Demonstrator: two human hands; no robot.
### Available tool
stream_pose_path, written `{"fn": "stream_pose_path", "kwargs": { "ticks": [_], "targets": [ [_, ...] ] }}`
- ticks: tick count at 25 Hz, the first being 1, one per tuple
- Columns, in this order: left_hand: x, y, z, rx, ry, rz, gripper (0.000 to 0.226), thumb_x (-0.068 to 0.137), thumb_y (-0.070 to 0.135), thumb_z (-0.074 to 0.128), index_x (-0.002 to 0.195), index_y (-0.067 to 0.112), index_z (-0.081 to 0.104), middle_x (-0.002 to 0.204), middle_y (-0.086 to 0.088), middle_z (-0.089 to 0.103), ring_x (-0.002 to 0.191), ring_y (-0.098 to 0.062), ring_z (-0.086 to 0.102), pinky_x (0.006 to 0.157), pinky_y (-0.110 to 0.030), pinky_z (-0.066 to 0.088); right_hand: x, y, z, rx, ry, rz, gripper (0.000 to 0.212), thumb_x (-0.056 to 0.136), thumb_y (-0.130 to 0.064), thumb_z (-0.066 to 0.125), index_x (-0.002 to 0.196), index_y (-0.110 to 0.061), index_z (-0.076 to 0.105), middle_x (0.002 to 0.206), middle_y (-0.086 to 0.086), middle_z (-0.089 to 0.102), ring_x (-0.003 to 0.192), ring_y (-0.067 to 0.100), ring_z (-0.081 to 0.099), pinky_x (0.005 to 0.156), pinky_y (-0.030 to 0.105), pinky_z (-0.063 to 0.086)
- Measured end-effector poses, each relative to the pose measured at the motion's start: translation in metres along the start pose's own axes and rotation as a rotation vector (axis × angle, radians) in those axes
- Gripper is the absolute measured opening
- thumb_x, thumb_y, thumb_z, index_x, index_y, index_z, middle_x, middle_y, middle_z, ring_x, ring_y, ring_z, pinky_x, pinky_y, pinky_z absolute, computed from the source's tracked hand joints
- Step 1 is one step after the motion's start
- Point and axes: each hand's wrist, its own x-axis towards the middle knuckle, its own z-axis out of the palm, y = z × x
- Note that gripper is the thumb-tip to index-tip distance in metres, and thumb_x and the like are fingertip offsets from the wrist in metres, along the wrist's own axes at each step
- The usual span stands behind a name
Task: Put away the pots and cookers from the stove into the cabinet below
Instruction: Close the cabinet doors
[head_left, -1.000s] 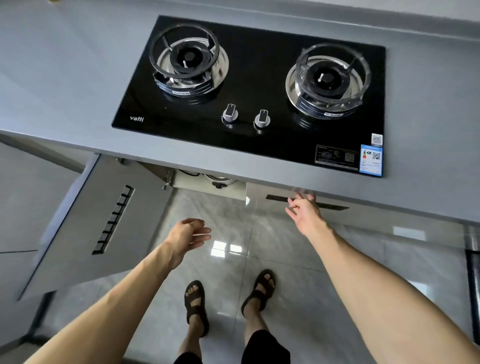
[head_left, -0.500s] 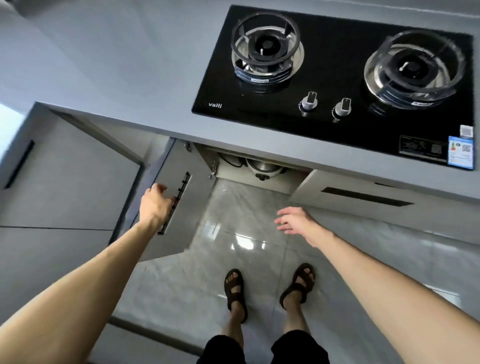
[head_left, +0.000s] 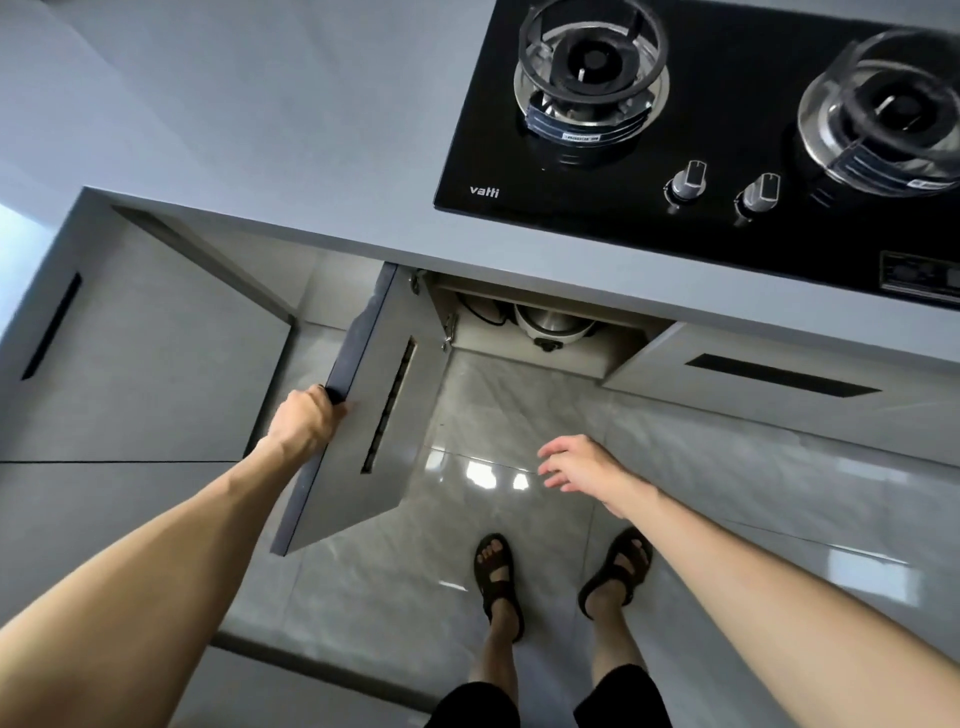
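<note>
1. Gripping top edge of swung-open grey cabinet door w/ slotted vent w/ left hand; grip clamped on edge, fingers curled over it.
2. Hovering right hand over glossy grey tile floor; grip apart, fingers spread, holding nothing.
3. Visible inside open cabinet below grey worktop: round silver-and-white cooker, part-hidden under worktop edge, black cable just beside it.
4. Set into worktop above: black glass two-burner gas stove w/ two silver knobs at front.
5. Ajar at right: second grey door w/ dark slot, apart from right hand. Standing in black sandals on floor.
</note>
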Motion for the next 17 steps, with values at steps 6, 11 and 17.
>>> {"fn": "stream_pose_path", "kwargs": {
  "ticks": [6,11,17],
  "targets": [
    [-0.027,0.071,0.02,-0.264,0.079,0.136,0.024,0.094,0.017,0.055,0.1,-0.001,0.07,0.084,-0.019,0.066,0.078,-0.033,0.067,0.069,-0.034,0.059,0.001,0.038,-0.031,0.122,0.084,0.106,0.021,0.091,-0.006,0.05,0.106,-0.011,0.063,0.091,0.008,0.069,0.074,0.021,0.064,0.062,0.023,0.046],
    [-0.032,0.171,0.043,-0.97,-0.258,-0.189,0.034,0.094,0.014,0.063,0.119,-0.008,0.057,0.106,-0.02,0.063,0.075,-0.035,0.062,0.04,-0.026,0.055,0.002,0.068,-0.073,0.199,0.18,0.137,0.022,0.089,-0.004,0.052,0.107,-0.012,0.062,0.09,0.01,0.068,0.067,0.019,0.063,0.062,0.024,0.045],
    [-0.02,0.293,0.023,-1.369,-0.371,-0.121,0.016,0.087,-0.003,0.048,0.086,0.009,0.059,0.085,-0.01,0.057,0.07,-0.018,0.054,0.068,-0.026,0.049,0.01,0.092,-0.152,0.275,0.314,0.102,0.015,0.091,-0.007,0.052,0.096,-0.017,0.062,0.089,0.009,0.069,0.069,0.02,0.064,0.061,0.024,0.047]
  ]
}}
